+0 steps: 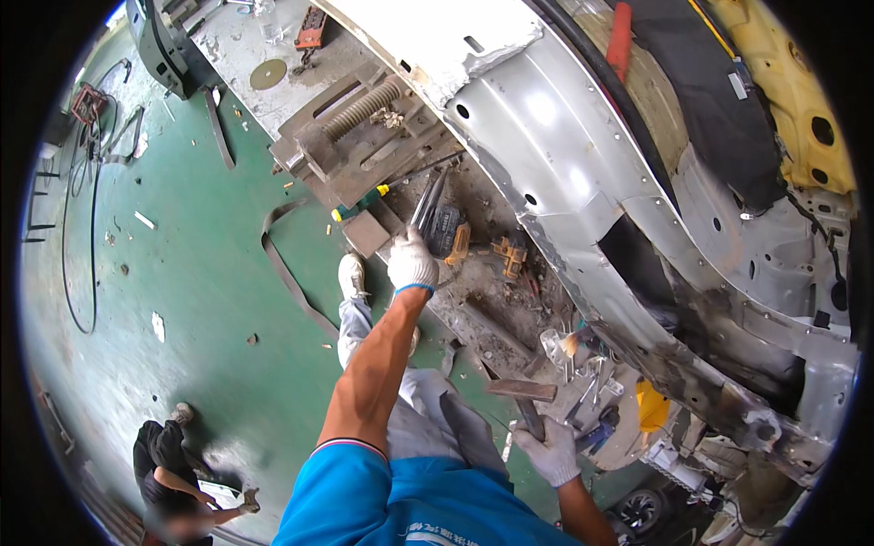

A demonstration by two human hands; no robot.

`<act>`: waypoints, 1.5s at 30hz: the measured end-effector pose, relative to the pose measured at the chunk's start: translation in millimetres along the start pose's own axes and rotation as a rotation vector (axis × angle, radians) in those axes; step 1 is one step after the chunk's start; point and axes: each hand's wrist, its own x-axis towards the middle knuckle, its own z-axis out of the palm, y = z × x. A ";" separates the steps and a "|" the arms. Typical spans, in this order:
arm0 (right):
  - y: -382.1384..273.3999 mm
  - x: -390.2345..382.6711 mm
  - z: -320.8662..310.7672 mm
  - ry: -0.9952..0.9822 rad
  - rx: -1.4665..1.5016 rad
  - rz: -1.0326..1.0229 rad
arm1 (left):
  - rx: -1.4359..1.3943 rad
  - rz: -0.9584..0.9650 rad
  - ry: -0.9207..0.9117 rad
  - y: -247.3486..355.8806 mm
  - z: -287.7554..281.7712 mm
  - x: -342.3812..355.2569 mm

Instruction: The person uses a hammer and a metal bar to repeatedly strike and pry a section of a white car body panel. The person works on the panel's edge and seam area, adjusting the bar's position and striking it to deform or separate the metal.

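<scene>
My left hand (412,266), in a white knit glove with a blue cuff, closes around the lower end of a long grey metal tool (425,202); its exact kind is unclear. It is above the bench's near edge, beside a black and yellow cordless power tool (448,233). My right hand (552,453), also gloved, grips a hammer (523,392) by its handle. The hammer's brown, worn head is raised over the lower part of the bench. A green and yellow handled tool (360,202) and a flat metal block (366,233) lie near my left hand.
A large silver car body panel (564,136) runs diagonally across the right. A heavy screw clamp (350,123) sits on the bench. Small tools and a brush (570,344) lie near the hammer. A strap (284,264) lies on the green floor; another person (173,469) is low at left.
</scene>
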 end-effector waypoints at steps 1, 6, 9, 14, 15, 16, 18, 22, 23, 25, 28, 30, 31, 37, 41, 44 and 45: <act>1.8 0.9 0.5 0.012 0.016 0.012 | 0.002 0.070 0.022 2.1 -3.8 8.1; 7.6 10.8 0.8 0.044 0.006 -0.003 | 0.320 0.421 0.285 11.7 -27.4 55.1; 15.1 12.9 4.9 0.047 0.012 -0.008 | 0.444 0.329 0.331 0.0 -32.6 102.3; 31.2 8.8 24.0 0.051 0.124 0.059 | 0.331 0.356 0.163 -22.4 -24.3 144.8; 33.6 7.7 27.6 0.066 0.124 0.052 | 0.296 0.343 0.110 -21.5 -27.2 147.1; 35.6 7.4 30.4 0.072 0.115 0.045 | 0.240 0.395 0.255 -17.4 -31.0 145.0; 36.8 6.0 34.3 0.099 0.134 0.034 | 0.277 0.436 0.283 -12.2 -49.2 130.5; 22.8 8.8 36.8 0.092 0.180 0.019 | -0.009 0.168 0.154 -8.5 -102.3 57.7; 16.4 11.8 36.4 0.072 0.183 0.060 | 0.120 0.264 0.141 -18.1 -118.9 28.1; 1.5 18.0 37.0 0.082 0.233 -0.099 | 0.202 0.355 0.094 -42.5 -151.9 -37.1; -23.1 19.3 31.9 0.007 0.339 -0.182 | 0.018 0.230 -0.140 -93.8 -211.5 -133.7; -43.2 15.7 28.1 -0.019 0.347 -0.205 | -0.199 0.190 -0.202 -127.9 -256.3 -181.0; -55.0 13.2 26.6 -0.013 0.318 -0.257 | -0.249 0.158 -0.222 -140.4 -276.8 -196.6; -159.5 22.5 28.1 -0.065 0.433 -0.313 | -0.441 0.300 -0.186 -155.0 -340.1 -156.5; -241.9 41.1 27.3 0.080 0.477 -0.236 | -0.507 0.368 -0.301 -144.5 -354.3 -84.5; -291.9 42.8 14.9 0.245 0.352 -0.159 | -0.650 0.370 -0.380 -132.3 -359.7 -53.0; -304.7 43.0 14.1 0.292 0.420 -0.127 | -0.631 0.417 -0.376 -129.1 -361.5 -44.0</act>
